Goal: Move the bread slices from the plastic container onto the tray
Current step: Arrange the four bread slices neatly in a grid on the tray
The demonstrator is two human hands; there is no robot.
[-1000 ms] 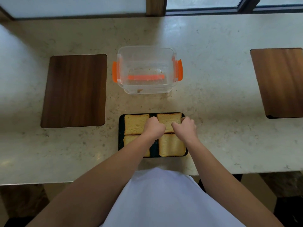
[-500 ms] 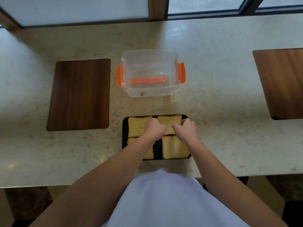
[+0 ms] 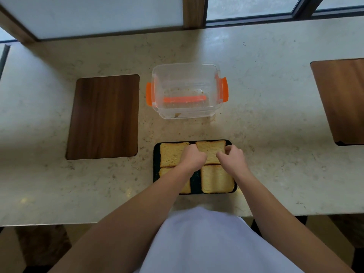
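Note:
A black tray (image 3: 156,154) lies at the counter's near edge with several toasted bread slices on it. My left hand (image 3: 194,157) and my right hand (image 3: 232,159) are both curled, fingers down, at the left and right edges of the far right bread slice (image 3: 211,151). Beside it lies the far left slice (image 3: 171,154). The near right slice (image 3: 216,179) lies uncovered, while my left forearm hides most of the near left slice (image 3: 166,171). Behind the tray stands the clear plastic container (image 3: 187,114) with orange latches, holding only crumbs.
A dark wooden board (image 3: 104,117) lies left of the container, and another board (image 3: 340,101) sits at the far right. A window frame runs along the back of the stone counter (image 3: 275,154). My white shirt covers the counter's front edge.
Both hands have stayed on the far right slice with almost no movement. The whole scene has slid slightly lower and to the right in view as my head moved.

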